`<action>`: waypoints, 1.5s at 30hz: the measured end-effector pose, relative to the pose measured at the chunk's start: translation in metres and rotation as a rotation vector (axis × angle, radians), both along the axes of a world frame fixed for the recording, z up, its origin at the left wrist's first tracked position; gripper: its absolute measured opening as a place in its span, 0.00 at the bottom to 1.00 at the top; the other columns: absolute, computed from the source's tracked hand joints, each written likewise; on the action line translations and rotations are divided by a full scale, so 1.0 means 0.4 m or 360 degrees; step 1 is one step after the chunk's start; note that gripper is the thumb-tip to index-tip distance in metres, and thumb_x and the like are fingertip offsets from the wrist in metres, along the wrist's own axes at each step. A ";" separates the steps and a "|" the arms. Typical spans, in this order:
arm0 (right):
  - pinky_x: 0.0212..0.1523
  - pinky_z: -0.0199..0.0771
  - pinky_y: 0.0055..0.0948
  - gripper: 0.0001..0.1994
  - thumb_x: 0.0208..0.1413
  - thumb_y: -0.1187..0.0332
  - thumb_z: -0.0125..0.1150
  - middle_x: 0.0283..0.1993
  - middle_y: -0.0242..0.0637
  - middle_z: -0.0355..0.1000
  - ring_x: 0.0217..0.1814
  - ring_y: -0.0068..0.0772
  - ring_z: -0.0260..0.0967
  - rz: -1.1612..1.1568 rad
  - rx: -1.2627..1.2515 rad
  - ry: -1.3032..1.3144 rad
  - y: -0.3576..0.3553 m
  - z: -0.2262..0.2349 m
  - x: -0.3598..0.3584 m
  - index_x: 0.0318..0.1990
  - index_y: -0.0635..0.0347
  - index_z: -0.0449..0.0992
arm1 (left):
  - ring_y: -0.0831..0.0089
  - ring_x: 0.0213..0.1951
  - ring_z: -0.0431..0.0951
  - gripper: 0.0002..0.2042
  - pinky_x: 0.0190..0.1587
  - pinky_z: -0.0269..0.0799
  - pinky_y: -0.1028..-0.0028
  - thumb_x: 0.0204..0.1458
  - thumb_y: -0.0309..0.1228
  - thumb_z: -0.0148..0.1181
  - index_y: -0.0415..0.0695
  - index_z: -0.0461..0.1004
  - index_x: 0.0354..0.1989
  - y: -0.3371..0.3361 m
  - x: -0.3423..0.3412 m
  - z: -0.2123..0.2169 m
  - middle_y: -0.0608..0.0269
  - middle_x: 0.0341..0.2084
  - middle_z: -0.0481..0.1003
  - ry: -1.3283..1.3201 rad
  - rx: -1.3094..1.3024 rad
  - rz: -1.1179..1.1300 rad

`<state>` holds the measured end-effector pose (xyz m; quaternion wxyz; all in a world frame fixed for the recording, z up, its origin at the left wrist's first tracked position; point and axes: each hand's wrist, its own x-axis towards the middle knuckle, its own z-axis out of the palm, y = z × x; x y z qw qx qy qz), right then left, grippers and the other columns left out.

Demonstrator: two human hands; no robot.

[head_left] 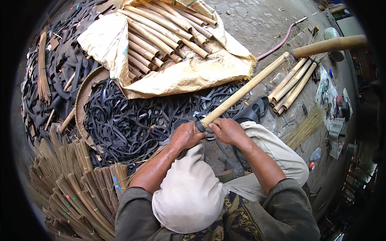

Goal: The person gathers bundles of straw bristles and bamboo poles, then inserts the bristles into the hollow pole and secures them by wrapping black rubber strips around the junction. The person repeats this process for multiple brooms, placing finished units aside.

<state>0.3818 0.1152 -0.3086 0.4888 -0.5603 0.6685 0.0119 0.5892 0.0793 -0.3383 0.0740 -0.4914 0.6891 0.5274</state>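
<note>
A long pale bamboo pole slants from my lap up to the right. Black rubber strip is wound round its near end. My left hand is closed at this bound end, its fingers partly hidden. Close against it on the right, my right hand is closed with thumb and fingers pinched at the strip. Below the right hand, a dark strip hangs down between my legs. Just beyond my hands lies a large tangle of black rubber strips.
A pale woven sack holds several cut bamboo tubes. Bundled stick brooms crowd the lower left. A thick bamboo piece lies by the pole's far end, near tied bamboo handles. Dark rubber scraps cover the far left.
</note>
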 end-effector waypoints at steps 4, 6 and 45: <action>0.17 0.73 0.33 0.23 0.71 0.53 0.49 0.24 0.43 0.80 0.15 0.35 0.74 -0.0730 0.0287 -0.0539 -0.048 -0.034 0.069 0.53 0.69 0.74 | 0.43 0.39 0.84 0.19 0.43 0.79 0.51 0.52 0.40 0.67 0.35 0.77 0.42 0.045 -0.008 -0.054 0.41 0.33 0.82 -0.0182 -0.0263 -0.0034; 0.11 0.66 0.26 0.25 0.73 0.49 0.45 0.25 0.42 0.80 0.13 0.27 0.71 -0.0721 0.0517 -0.0617 -0.074 -0.071 0.098 0.48 0.67 0.74 | 0.43 0.38 0.84 0.18 0.41 0.79 0.50 0.52 0.37 0.65 0.35 0.76 0.43 0.057 -0.004 -0.074 0.41 0.33 0.82 -0.0170 -0.0337 -0.0021; 0.17 0.48 0.20 0.16 0.74 0.54 0.49 0.20 0.19 0.55 0.17 0.13 0.45 -0.1547 0.0687 -0.1149 0.148 -0.082 0.074 0.36 0.53 0.69 | 0.39 0.27 0.81 0.22 0.31 0.77 0.47 0.61 0.47 0.60 0.35 0.74 0.33 0.105 -0.017 -0.165 0.38 0.20 0.78 0.0025 -0.0634 -0.0195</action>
